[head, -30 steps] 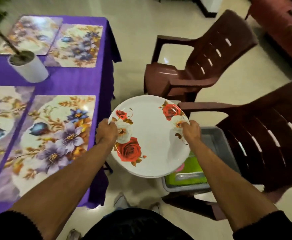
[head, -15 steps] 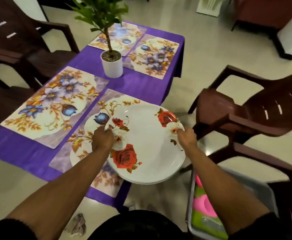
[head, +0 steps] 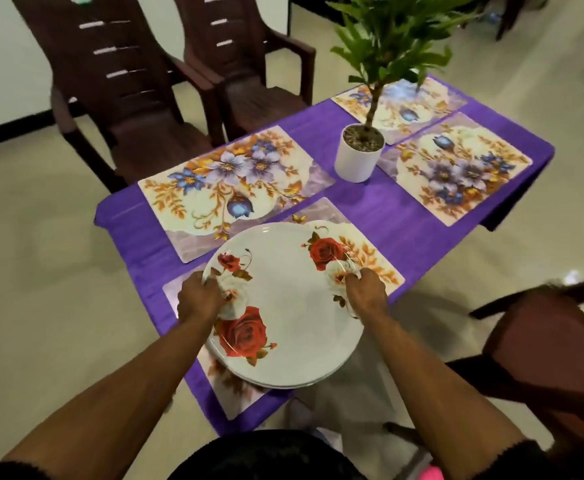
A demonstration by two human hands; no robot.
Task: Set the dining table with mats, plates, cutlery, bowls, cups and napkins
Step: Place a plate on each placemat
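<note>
Plates [head: 283,306] in a stack, gripped at opposite rims by left hand [head: 197,299] and right hand [head: 366,292], over the nearest mat [head: 370,258].
Lower them level and centred between the grips; beyond lie three bare mats and a potted plant [head: 360,154].

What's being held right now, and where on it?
A stack of plates, gripped at opposite rims: left hand on the left edge, right hand on the right.
</note>
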